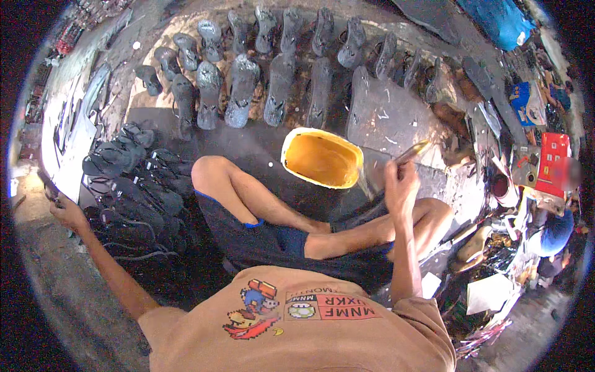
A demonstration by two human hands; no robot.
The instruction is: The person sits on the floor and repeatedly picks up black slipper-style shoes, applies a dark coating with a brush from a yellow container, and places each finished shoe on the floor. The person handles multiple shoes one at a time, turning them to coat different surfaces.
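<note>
At the far left my left hand [67,212] is closed on a dark flat piece [47,185], possibly a sandal; the rim of the view blurs its shape. My right hand [401,186] grips a brush [411,152] above my bent knee, its yellowish tip pointing up and right. Just left of that hand stands a yellow tub [304,131], coated inside with an amber, glue-like substance. Rows of dark sandals [242,90] lie on the ground beyond the tub. Next to my left arm is a pile of black sandals [139,195] with straps.
My crossed legs [266,198] lie before the tub. Dark sheet material [396,111] is spread at the right of the rows. Further right are a red box [553,164], a blue packet [524,102], a tan shoe form [474,248] and scraps. Blue sheeting [496,22] lies top right.
</note>
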